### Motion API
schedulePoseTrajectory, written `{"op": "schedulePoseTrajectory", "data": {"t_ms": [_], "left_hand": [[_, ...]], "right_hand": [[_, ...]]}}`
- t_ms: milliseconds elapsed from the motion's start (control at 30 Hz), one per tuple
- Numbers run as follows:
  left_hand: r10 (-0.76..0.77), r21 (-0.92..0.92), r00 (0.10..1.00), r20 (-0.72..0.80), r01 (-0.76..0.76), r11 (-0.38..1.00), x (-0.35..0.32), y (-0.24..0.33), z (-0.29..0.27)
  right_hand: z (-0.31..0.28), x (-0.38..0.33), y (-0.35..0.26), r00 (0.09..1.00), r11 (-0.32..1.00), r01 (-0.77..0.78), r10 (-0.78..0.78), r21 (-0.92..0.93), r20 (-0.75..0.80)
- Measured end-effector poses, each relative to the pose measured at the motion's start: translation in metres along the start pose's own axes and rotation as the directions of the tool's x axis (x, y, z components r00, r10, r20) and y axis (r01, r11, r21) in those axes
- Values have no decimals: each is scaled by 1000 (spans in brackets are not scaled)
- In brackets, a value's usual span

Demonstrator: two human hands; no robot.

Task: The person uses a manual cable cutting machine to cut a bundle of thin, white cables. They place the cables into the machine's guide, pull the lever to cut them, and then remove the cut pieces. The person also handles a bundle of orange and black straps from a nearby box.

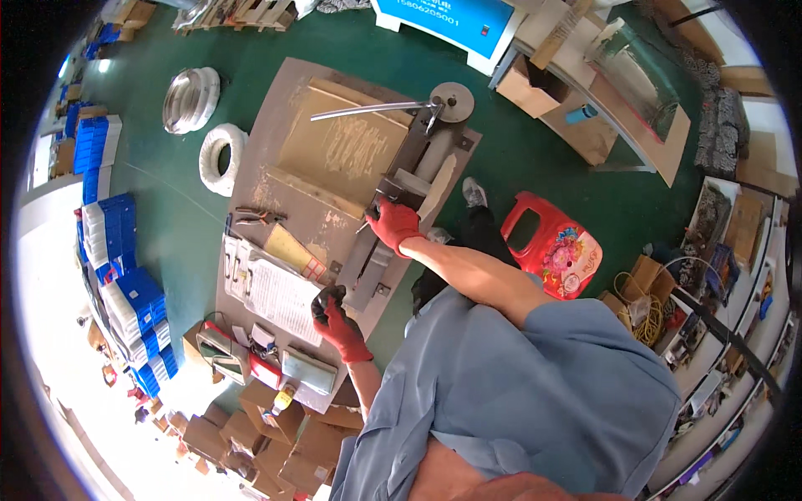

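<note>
My right hand [393,224], in a red glove with dark fingertips, is closed at the metal block of a bench tool [409,185]. A short thin piece sticks out by its fingertips; what it is I cannot make out. The tool has a long lever [368,109] and a round disc [452,102] at its far end. A thin dark rod [364,265] lies along the tool's near part. My left hand [338,324], gloved alike, hovers over the table beside a clipboard with paper [284,292]. Its fingers are curled together, hiding anything in them.
The brown table [276,108] bears a wooden-edged board [342,154], pliers [255,216] and a yellow card [294,250]. A red plastic stool [551,246] stands to the right. Cardboard boxes [276,409] lie near the table's lower end; blue bins [134,292] stack at left.
</note>
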State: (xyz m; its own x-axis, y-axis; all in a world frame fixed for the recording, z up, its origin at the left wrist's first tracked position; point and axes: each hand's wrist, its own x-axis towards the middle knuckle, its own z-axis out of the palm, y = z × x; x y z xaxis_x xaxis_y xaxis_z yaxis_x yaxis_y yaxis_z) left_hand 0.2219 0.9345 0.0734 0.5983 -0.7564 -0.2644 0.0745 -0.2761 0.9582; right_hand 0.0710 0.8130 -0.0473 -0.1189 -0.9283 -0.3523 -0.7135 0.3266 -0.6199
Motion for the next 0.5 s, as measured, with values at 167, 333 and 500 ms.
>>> {"op": "schedulePoseTrajectory", "data": {"t_ms": [167, 333, 500], "left_hand": [[108, -13, 990, 94, -108, 994, -2, 10, 2], [81, 49, 996, 22, -82, 995, -12, 10, -8], [66, -10, 997, 45, -66, 998, -23, -1, -18]], "right_hand": [[24, 1, -2, 990, 991, -123, 126, 49, -61], [25, -15, -7, 977, 932, -138, 183, 335, -106], [50, -18, 7, 956, 427, -156, 293, 890, 28]]}}
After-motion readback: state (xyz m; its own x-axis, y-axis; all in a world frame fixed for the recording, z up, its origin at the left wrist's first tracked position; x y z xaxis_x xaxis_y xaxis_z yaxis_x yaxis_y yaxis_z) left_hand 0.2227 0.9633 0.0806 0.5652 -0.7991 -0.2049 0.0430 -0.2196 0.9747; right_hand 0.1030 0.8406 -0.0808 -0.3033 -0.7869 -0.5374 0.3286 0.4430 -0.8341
